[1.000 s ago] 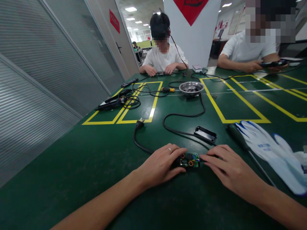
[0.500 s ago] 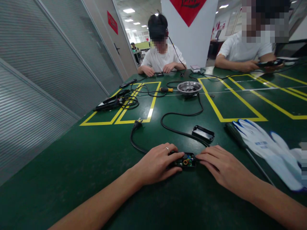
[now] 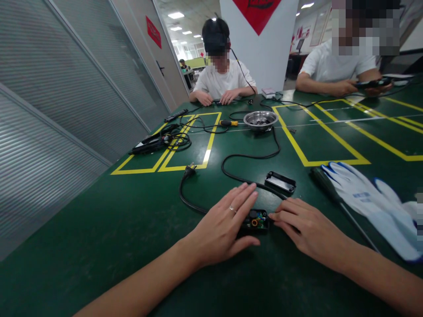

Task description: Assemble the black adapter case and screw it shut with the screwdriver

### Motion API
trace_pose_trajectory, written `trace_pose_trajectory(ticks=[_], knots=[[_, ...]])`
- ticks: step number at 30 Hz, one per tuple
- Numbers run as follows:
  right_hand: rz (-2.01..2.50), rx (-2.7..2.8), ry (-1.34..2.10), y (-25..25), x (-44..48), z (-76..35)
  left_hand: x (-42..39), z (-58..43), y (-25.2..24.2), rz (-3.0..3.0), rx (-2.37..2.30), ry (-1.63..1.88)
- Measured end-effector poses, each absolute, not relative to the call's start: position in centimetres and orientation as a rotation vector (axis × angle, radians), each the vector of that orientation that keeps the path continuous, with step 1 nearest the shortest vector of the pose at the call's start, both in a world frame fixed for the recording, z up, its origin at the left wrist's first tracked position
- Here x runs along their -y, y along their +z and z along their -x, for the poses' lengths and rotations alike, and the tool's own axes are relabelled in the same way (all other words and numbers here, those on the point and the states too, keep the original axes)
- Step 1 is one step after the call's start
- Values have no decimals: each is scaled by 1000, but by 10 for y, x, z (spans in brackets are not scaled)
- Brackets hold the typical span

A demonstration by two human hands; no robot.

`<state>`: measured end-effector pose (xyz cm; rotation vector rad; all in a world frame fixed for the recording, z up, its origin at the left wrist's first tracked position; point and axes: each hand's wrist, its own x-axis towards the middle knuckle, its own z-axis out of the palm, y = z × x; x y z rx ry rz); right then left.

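Note:
A small black power adapter case (image 3: 259,221) lies open on the green table, its circuit board and a copper-coloured coil facing up. My left hand (image 3: 228,222) hovers at its left end, fingers stretched out and thumb apart, covering part of the case. At the right end, my right hand (image 3: 297,222) pinches the black cable (image 3: 276,197) where it meets the case. The black cover (image 3: 280,182) rests inside-up just beyond my hands. From the left side of the case, a power cord runs to a two-pin plug (image 3: 190,170).
White work gloves (image 3: 366,198) and a dark-handled screwdriver (image 3: 325,187) lie to the right. Farther off are a metal bowl (image 3: 261,120) of small parts, a yellow-black screwdriver (image 3: 228,123) and a pile of cables (image 3: 161,140). Two people sit across the table.
My left hand has lifted its fingers off the circuit board and straightened them, with the thumb spread. My right hand stays at the cable end of the case.

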<state>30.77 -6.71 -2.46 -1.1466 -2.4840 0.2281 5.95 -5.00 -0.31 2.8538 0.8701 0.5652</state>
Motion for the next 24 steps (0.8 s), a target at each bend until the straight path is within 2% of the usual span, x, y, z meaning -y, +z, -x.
trace_pose_trajectory(ticks=[3, 6, 18, 24], knots=[[1135, 2482, 232, -25, 67, -307, 52, -64, -7, -2816, -894, 262], [1137, 2478, 237, -25, 67, -308, 52, -66, -11, -2787, -932, 165], [1145, 2444, 222, -21, 69, -306, 50, -66, -6, -2776, -776, 328], [1097, 2361, 160, -13, 76, -305, 49, -66, -5, -2748, -788, 298]])
